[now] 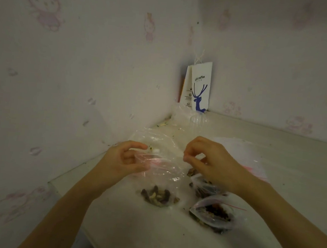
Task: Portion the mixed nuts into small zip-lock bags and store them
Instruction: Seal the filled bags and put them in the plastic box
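1. The person's left hand (128,158) grips the left side of the mouth of a small clear zip-lock bag with a red seal line (161,170), its fingers (137,146) curled round the plastic.
2. The right hand (212,163) holds the bag's upper right edge, with thumb and forefinger pinched together on it and the remaining fingers loosely curled.
3. The bag hangs between the two hands over the white surface (131,229), near its left edge. Whether its bottom touches the surface cannot be told.
4. A small heap of brown and pale mixed nuts (158,198) sits in the bottom of the held bag.
5. Two more small clear bags of dark nuts lie on the surface just to the right. The gaping filled bag (210,213) is nearer the front edge, and the second filled bag (202,187) lies just behind it, partly hidden by the right wrist.
6. A flat pile of empty clear bags with red strips (252,156) lies beyond the right hand.
7. A large crumpled clear plastic bag (157,139) lies behind the held bag, toward the back left corner.
8. In that corner stands a white paper carrier bag with a blue deer print (200,87), against a wall papered with pink cartoon figures (85,59). A clear plastic cup (197,120) stands just in front of it.
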